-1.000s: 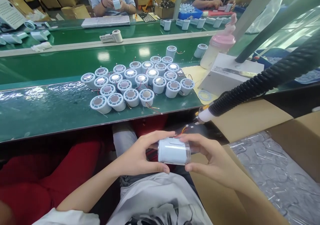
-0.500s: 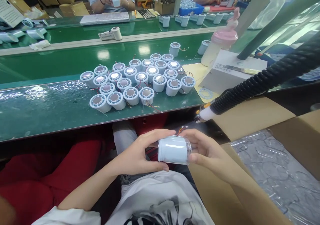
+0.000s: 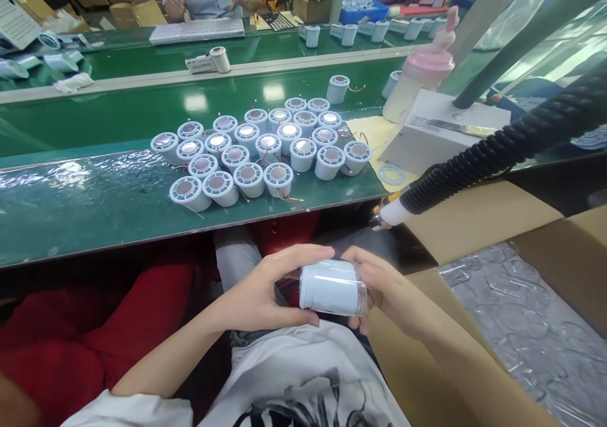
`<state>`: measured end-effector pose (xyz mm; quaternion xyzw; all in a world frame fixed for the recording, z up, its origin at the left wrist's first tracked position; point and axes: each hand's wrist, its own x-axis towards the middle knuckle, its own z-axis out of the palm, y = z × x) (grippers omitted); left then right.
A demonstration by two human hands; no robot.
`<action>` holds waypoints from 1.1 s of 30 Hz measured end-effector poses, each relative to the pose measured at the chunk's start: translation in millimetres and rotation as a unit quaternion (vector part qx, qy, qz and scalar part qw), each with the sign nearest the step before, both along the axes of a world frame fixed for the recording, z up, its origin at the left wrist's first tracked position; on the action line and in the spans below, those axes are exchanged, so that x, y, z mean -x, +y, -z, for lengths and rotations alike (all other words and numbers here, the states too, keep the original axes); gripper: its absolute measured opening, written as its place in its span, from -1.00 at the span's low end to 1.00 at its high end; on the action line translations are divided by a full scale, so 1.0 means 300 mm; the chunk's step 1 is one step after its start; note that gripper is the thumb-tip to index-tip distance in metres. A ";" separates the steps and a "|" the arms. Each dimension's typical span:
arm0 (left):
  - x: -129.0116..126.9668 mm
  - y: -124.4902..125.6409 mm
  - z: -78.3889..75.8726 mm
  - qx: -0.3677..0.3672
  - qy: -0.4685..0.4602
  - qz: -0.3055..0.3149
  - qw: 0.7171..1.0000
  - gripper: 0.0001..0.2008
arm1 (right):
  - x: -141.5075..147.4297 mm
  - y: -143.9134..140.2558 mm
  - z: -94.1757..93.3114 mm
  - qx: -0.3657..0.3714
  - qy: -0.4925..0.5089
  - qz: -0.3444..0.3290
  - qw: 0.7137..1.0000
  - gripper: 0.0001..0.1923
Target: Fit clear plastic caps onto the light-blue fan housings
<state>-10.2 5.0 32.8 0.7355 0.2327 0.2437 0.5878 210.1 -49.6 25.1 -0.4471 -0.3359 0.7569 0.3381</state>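
Green glossy tabletop [image 3: 95, 205], beyond the bare left hand [image 3: 263, 291] and right hand [image 3: 391, 297]. Both, part-curled, clasp between them opposite ends of the pale-blue plastic cylinder [image 3: 328, 288]; its shiny clear sleeve [image 3: 362, 294] could slip if finger pressure slackened.

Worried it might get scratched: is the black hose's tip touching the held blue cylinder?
Apart: the head view shows a clear gap between hose tip and cylinder.

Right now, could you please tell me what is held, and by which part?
A pale blue cylinder: the left hand around its left end, the right hand at its clear right end.
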 end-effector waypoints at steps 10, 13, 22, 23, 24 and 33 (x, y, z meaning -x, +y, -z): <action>0.000 0.010 0.017 -0.061 -0.040 0.011 0.997 -0.23 | 0.036 0.018 -0.037 0.136 0.028 -0.036 0.990 -0.36; 0.001 0.008 0.016 -0.065 -0.036 0.010 0.997 -0.22 | 0.038 0.021 -0.037 0.151 0.038 -0.068 0.985 -0.22; 0.003 -0.024 -0.007 0.115 -0.009 -0.045 0.992 -0.39 | 0.033 -0.006 -0.015 -0.100 -0.173 0.031 0.979 -0.61; 0.003 -0.026 -0.009 0.137 -0.007 -0.049 0.989 -0.39 | 0.027 -0.012 -0.009 -0.192 -0.218 0.054 0.955 -0.78; 0.002 -0.027 -0.011 0.156 -0.006 -0.049 0.987 -0.39 | 0.021 -0.016 -0.002 -0.289 -0.253 0.066 0.921 -0.81; 0.011 -0.013 -0.012 0.157 -0.004 -0.021 0.987 -0.25 | -0.012 -0.032 0.010 -0.367 -0.187 -0.001 0.911 -0.38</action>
